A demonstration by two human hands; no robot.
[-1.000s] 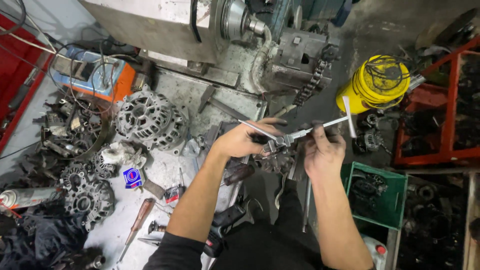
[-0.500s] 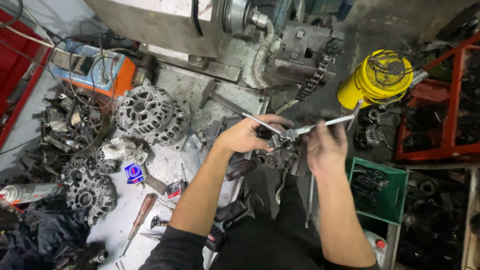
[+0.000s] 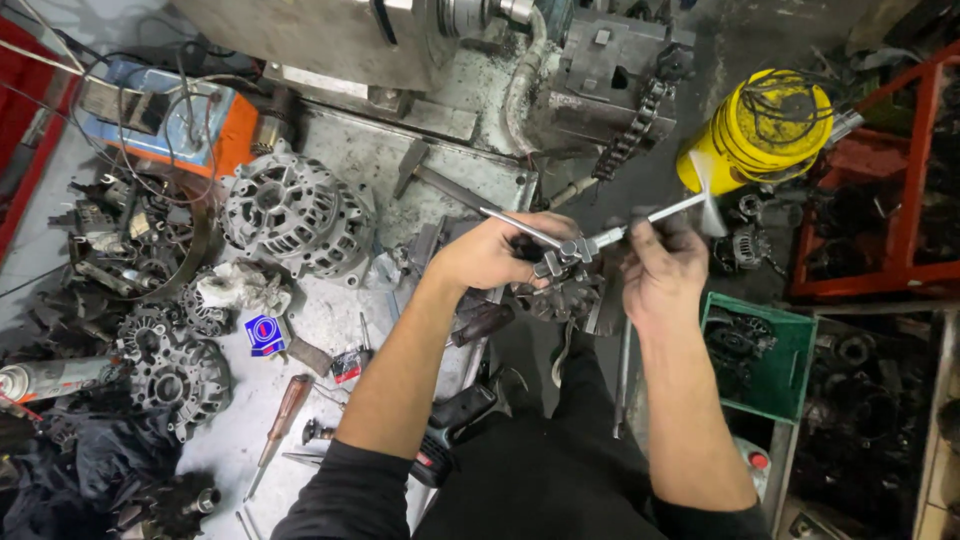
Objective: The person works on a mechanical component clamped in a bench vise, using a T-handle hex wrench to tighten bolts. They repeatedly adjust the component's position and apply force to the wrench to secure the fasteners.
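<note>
Just in front of the grey lathe (image 3: 420, 40), over the edge of the workbench (image 3: 440, 170), I see both hands working on one small metal tool (image 3: 572, 250), a clamp-like block with thin rods running through it. My left hand (image 3: 490, 255) is wrapped around the near end of that tool, fingers curled tight on it and a slim steel rod sticking out past the knuckles toward the lathe. My right hand (image 3: 660, 265) grips the long bar on the other side of the tool; that bar reaches away from the lathe toward the yellow bucket (image 3: 765, 130), and its far tip is blurred, so I cannot tell its shape. The tool itself sits between the two hands, held in the air above a dark part that I cannot make out.

Left of the lathe's base lies a silver alternator housing (image 3: 295, 210), and beyond it, farther from the lathe, a heap of dark gear-like parts (image 3: 165, 370). A wooden-handled screwdriver (image 3: 280, 415) lies on the bench well apart from the lathe, near my left sleeve. A green crate (image 3: 775, 380) stands below the bucket, just beside my right forearm, and an orange rack (image 3: 900, 200) rises beyond it.
</note>
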